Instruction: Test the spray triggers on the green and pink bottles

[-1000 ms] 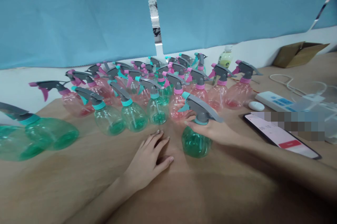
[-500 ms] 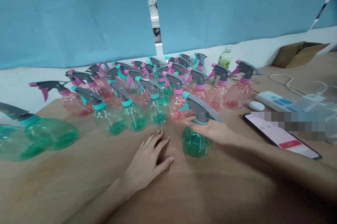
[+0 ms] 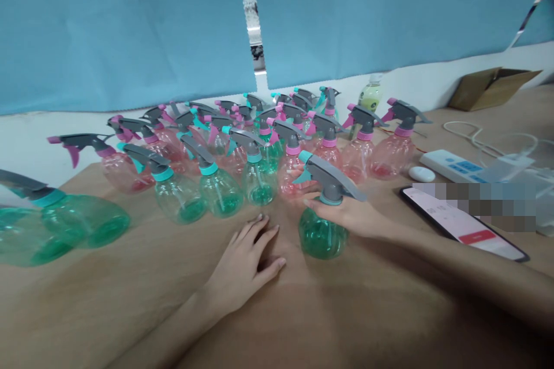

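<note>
A green spray bottle [image 3: 322, 236] with a grey and turquoise trigger head stands upright on the table. My right hand [image 3: 346, 216] is wrapped around its neck, the far fingers partly hidden behind it. Flat on the wooden table [image 3: 259, 334], to the left of that bottle, rests my left hand [image 3: 242, 259] with its fingers apart, holding nothing. Just beyond my left fingertips are a green spray bottle [image 3: 260, 184] and another green one [image 3: 220, 193]. A pink spray bottle [image 3: 291, 175] stands behind the held bottle.
Several more pink and green spray bottles crowd the back, with green ones [image 3: 86, 222] at far left. On the right lie a phone [image 3: 459, 222], a white earbud case [image 3: 421, 174], a power strip [image 3: 452, 166] and cables. A labelled drink bottle [image 3: 371, 96] and cardboard box [image 3: 489, 89] stand behind.
</note>
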`<action>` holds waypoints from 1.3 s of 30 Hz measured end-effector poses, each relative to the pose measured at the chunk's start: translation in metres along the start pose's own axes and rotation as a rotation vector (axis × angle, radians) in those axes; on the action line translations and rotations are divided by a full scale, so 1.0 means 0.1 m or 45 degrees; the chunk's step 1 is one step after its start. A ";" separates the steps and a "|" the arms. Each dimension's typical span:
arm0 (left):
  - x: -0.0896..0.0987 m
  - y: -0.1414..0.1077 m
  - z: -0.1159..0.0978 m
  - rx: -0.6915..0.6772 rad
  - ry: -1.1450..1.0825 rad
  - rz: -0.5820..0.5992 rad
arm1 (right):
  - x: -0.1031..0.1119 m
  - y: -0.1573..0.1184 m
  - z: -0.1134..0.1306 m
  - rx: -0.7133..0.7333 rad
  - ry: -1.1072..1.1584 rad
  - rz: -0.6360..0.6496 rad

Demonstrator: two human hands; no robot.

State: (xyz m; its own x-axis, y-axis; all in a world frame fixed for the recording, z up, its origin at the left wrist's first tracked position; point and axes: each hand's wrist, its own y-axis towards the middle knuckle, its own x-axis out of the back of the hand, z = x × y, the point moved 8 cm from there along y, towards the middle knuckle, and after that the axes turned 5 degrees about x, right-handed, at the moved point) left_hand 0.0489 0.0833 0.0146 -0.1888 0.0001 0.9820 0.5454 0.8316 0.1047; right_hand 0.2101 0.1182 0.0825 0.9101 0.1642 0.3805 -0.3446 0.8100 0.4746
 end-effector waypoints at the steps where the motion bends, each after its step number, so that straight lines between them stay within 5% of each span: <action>1: 0.00 0.00 0.00 -0.001 0.003 0.000 | 0.00 0.00 0.00 -0.004 -0.013 0.003; 13: -0.01 0.00 0.00 -0.011 0.019 -0.007 | -0.01 0.01 0.06 0.000 -0.035 0.057; 21: 0.00 0.00 0.00 -0.009 0.029 -0.014 | 0.04 -0.01 0.04 -0.003 -0.257 -0.022; 28: -0.02 -0.01 0.01 -0.010 0.023 -0.024 | 0.05 0.01 0.08 0.051 -0.172 -0.072; 39: 0.00 -0.02 -0.01 -0.006 -0.036 -0.033 | 0.04 -0.04 -0.02 -0.080 -0.284 -0.094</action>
State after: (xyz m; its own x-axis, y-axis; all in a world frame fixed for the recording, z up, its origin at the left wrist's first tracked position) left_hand 0.0488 0.0816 0.0143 -0.2261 -0.0053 0.9741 0.5439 0.8289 0.1308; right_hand 0.2151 0.1165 0.0808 0.8564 -0.0197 0.5160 -0.2576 0.8498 0.4599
